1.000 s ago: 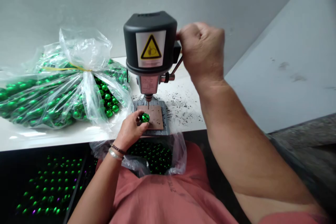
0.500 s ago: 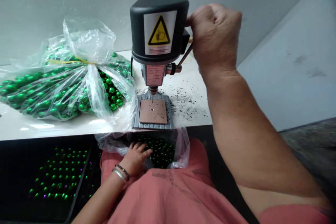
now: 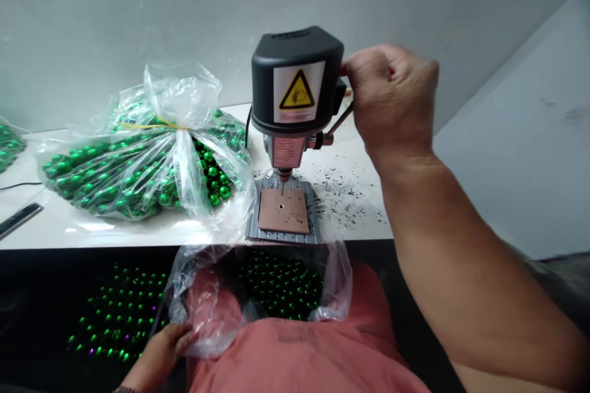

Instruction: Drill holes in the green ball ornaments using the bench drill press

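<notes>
A small black bench drill [image 3: 297, 83] stands at the white table's front edge, its bit raised over a brown plate [image 3: 283, 210] with a hole in it. My right hand [image 3: 391, 98] is closed around the drill's side lever [image 3: 338, 124]. My left hand [image 3: 163, 347] is low on my lap, fingers spread, touching the edge of an open clear bag [image 3: 207, 301] that holds several green beads [image 3: 281, 285]. The plate carries no bead.
A tied clear bag [image 3: 138, 159] full of green beads lies left of the drill. Dark drilling dust [image 3: 345, 193] is strewn to its right. A dark tray of green beads [image 3: 115, 322] sits below the table on the left. A dark flat object [image 3: 18, 219] lies far left.
My left hand took the green bead off the plate, lowered to the bag on my lap, then slid left to the bag's edge. My right hand has stayed on the lever.
</notes>
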Demonstrator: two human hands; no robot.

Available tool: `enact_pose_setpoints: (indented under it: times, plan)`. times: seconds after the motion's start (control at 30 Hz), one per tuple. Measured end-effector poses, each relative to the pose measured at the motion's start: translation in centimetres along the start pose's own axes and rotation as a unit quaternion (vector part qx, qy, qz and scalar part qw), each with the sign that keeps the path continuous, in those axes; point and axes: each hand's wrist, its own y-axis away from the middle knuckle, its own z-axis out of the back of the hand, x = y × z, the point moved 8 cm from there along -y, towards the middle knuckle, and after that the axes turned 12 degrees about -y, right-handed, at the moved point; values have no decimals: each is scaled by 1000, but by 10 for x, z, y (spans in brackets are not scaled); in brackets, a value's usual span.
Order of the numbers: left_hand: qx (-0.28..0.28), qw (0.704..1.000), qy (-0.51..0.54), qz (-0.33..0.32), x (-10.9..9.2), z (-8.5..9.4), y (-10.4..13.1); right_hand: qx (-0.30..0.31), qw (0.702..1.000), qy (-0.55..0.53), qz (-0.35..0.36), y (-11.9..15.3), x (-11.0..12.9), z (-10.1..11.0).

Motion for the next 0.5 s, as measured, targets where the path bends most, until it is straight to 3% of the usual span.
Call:
enact_pose_setpoints:
  times: [0.03, 0.1, 0.2, 0.27, 0.37, 0.43, 0.5]
  plan:
    - [-47, 998, -13, 31, 5, 18, -2, -9, 1000, 2, -7, 1, 0, 1]
    - [-164, 986, -29, 25, -10, 67, -1, -21, 1000, 8, -18, 2, 0, 3]
    - [-348, 936, -4, -58, -75, 151, 7, -29, 999, 7, -19, 4, 1, 4]
    - [-414, 901, -9, -133, -131, 191, 2, -28, 999, 4, -17, 5, 2, 5]
    - [-404, 895, -74, -173, -196, 220, -40, -25, 1000, -1, -16, 5, 3, 4]
    - [-367, 910, -151, -122, -213, 225, -79, -22, 1000, -8, -19, 5, 2, 4]
    - [-342, 919, -187, -62, -213, 224, -109, -19, 999, -12, -26, 5, 0, 4]
